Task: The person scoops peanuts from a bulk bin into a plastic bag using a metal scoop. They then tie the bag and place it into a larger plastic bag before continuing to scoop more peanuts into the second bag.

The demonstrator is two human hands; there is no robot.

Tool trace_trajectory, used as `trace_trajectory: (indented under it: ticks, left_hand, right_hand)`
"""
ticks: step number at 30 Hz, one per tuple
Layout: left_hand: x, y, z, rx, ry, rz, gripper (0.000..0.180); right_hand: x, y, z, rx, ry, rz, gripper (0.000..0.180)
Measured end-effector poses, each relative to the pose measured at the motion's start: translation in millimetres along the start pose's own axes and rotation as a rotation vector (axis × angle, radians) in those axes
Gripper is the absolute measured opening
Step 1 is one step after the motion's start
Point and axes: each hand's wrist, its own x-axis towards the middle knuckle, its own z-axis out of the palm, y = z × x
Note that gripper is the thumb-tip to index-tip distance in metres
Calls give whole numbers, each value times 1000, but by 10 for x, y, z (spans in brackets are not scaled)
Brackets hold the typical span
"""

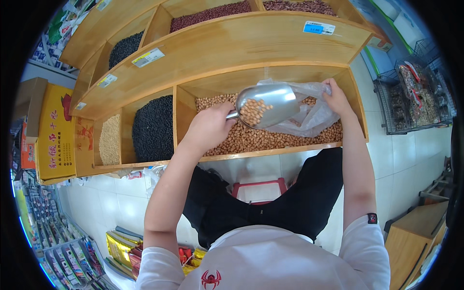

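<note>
My left hand (211, 126) is closed round the handle of a shiny metal scoop (282, 100). Some peanuts (253, 111) lie in the back of the scoop, whose front reaches over a clear plastic bag (316, 121). At the bag's upper right edge, my right hand (337, 99) grips the plastic. The bag rests on loose peanuts (251, 141) in a wooden bin compartment (183, 116). A few peanuts show in or through the bag; which, I cannot tell.
Left of the peanuts, compartments hold black beans (153, 128) and pale grains (110, 140). A raised back row has dark beans (126, 48) and red beans (210, 16). A yellow carton (55, 130) stands at left. Wire baskets (411, 96) stand right. A red-framed stool (259, 189) is below.
</note>
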Motion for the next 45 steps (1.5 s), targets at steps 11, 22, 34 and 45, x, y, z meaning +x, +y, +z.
trace_trajectory:
  ticks: [11,22,34,45]
  left_hand:
    - [305,517,-20,237,-196,-113,25]
    - [-186,-212,-189,-72,-114,-251,26]
    - [-425,-608,51,272,-229,-386,30]
    - [-9,-777,476,82,-226,-469,36]
  right_hand:
    - [-5,-140,-12,28,-28,70,33]
    - [-2,-98,-22,32,-36,45,30]
    - [-30,-134,-27,40,-68,90,25]
    - [-34,-66,-47,17,-77,107,24]
